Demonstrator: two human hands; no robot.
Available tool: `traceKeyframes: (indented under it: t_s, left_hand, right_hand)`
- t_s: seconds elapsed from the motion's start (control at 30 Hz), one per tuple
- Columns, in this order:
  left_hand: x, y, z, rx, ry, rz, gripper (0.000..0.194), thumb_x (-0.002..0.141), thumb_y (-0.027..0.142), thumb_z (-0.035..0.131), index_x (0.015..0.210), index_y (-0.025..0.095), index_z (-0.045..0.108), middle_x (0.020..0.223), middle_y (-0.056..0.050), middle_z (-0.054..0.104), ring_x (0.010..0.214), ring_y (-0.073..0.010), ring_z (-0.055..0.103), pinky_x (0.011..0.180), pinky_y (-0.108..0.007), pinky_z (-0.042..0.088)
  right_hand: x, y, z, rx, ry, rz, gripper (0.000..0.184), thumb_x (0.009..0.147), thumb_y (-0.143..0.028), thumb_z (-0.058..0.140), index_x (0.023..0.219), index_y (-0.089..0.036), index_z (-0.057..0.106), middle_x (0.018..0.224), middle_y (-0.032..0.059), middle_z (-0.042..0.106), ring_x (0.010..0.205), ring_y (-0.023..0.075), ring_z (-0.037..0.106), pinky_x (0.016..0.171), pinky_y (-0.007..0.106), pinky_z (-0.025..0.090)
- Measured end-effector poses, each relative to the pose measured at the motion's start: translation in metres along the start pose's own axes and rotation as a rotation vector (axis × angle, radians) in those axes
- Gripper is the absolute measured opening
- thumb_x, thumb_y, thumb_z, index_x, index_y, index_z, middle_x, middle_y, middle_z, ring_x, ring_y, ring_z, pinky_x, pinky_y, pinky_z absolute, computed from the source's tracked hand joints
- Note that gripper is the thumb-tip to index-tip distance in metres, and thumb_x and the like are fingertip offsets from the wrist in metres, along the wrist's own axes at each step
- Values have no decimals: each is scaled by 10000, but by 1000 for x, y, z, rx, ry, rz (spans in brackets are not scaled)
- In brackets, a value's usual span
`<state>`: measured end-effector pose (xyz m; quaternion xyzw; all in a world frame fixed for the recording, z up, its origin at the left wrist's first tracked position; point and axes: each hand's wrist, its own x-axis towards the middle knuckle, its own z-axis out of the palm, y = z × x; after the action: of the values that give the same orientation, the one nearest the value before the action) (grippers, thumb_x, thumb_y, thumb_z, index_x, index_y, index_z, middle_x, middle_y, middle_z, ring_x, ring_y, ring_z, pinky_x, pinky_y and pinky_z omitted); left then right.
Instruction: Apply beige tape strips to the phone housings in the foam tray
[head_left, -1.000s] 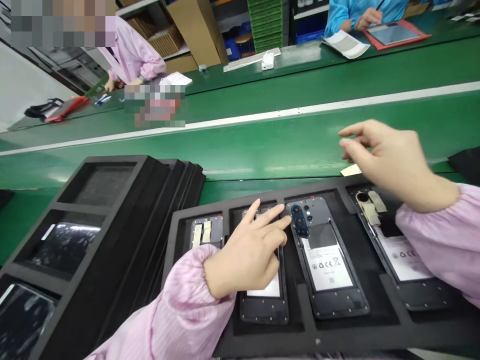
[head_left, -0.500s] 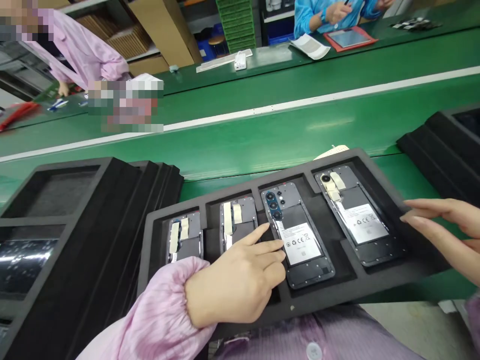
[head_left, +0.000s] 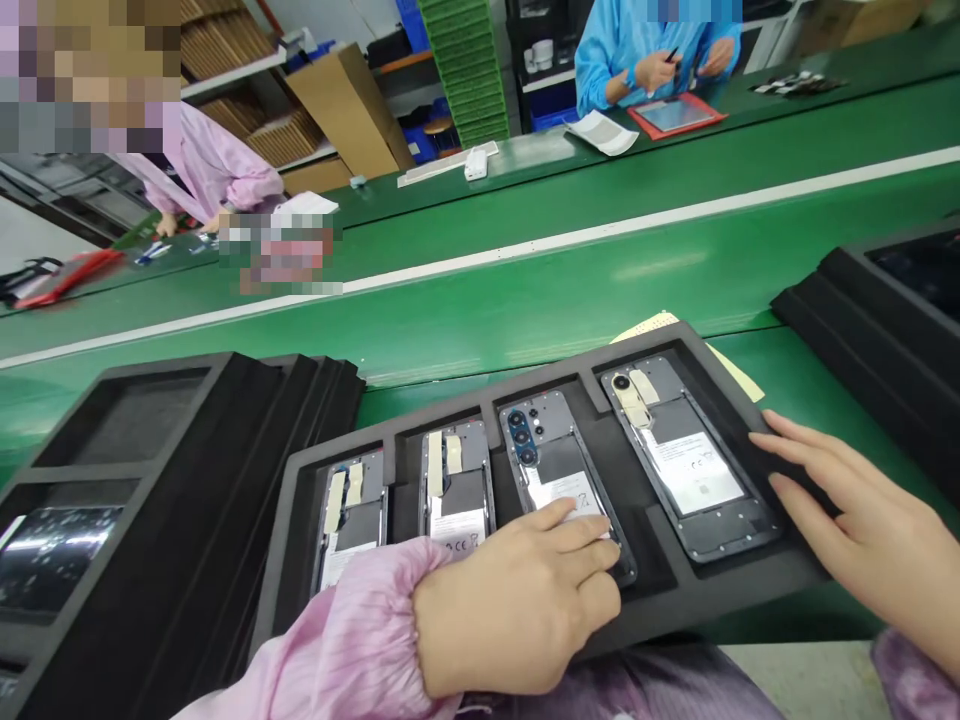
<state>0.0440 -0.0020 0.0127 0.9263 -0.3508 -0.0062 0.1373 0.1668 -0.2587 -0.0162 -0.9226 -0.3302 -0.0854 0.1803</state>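
- Head view: a black foam tray (head_left: 690, 605) with four slots lies at the near edge of the green bench (head_left: 525, 300), and each slot holds one phone with its back cover off, four phones in all.
- The left hand (head_left: 517, 600) lies palm down on the tray's near rim; its fingers are loosely extended and rest on the lower part of the third phone (head_left: 551, 475), gripping nothing.
- The right hand (head_left: 862, 530) is open and flat, with its fingertips on the tray's right rim just beside the fourth phone (head_left: 686, 465); it grips nothing either.
- The third phone shows a blue camera strip and no tape. The first phone (head_left: 349, 515), the second phone (head_left: 454, 485) and the fourth each carry two pale tape strips near the top, so one of the four appears further along and three seem left.
- A stack of black trays (head_left: 187, 480) sits to the left, with dark glossy panels in the near slots; more black trays (head_left: 885, 320) lie to the right.
- Two other people work across the belt, one in a pink coat (head_left: 217, 170) and one in a blue coat (head_left: 622, 45) beside a red-edged tablet (head_left: 675, 113).
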Motion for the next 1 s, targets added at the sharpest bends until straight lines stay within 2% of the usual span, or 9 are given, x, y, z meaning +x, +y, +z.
traceKeyframes:
  t_s: [0.17,0.3,0.37,0.47,0.53,0.63,0.8,0.87,1.0]
  left_hand:
    - [13,-5,5,101,142,-118,180,869,174,407,878,137,583,1079,-64,645,1039,-204,570,973,-326,414]
    - [17,-12,13,125,185,-240,162,881,263,456,925,155,569,1190,-49,598,1161,-213,503,991,-332,413]
    - [17,-15,18,135,183,-237,203,882,353,494,931,171,569,1202,-23,598,1193,-198,478,1020,-325,389]
    - [16,-20,26,162,223,-201,239,882,412,502,902,186,577,1140,15,633,1163,-178,502,1026,-306,379]
    - [15,-23,31,170,265,-176,233,896,399,486,882,188,583,1101,23,648,1140,-174,517,1022,-296,375]
    - [14,-28,34,172,335,-136,242,920,366,451,837,188,593,1057,15,659,1127,-168,517,1029,-283,352]
    - [17,-30,26,159,342,-135,230,930,170,400,835,211,606,1068,46,653,1097,-147,512,1028,-267,318]
    - [24,-29,20,163,319,-156,276,944,164,347,866,214,607,1095,43,647,1044,-148,533,965,-266,358]
    - [46,-28,13,211,292,-216,366,962,216,249,871,196,603,1101,20,650,795,-156,561,752,-283,416]
  right_hand:
    - [-5,6,1,109,-21,102,142,846,-342,482,976,-364,533,1155,62,611,813,279,670,479,324,549]
    - [-6,21,-1,174,-11,101,103,829,-439,499,912,-417,556,1045,34,650,744,276,672,372,310,517]
    - [2,26,-5,197,-26,13,117,842,-434,505,943,-410,558,962,25,662,736,260,670,449,313,556]
    - [32,23,-9,173,36,-185,137,900,-350,459,963,-305,572,873,33,645,736,224,653,633,337,568]
    - [58,13,-6,149,67,-337,162,924,-295,429,940,-243,581,862,43,629,748,197,631,645,318,538]
    - [93,-4,8,172,-44,-501,158,925,-242,421,947,-193,570,855,55,619,774,195,592,656,324,499]
    - [115,-22,32,151,-233,-586,133,886,-151,453,807,-169,558,778,46,585,696,193,515,604,318,422]
    - [117,-24,35,148,-249,-592,229,909,-126,393,734,-164,537,727,36,564,650,178,488,586,306,401]
    - [118,-23,35,163,-237,-589,334,947,-132,285,704,-150,514,672,35,541,606,173,472,560,307,394]
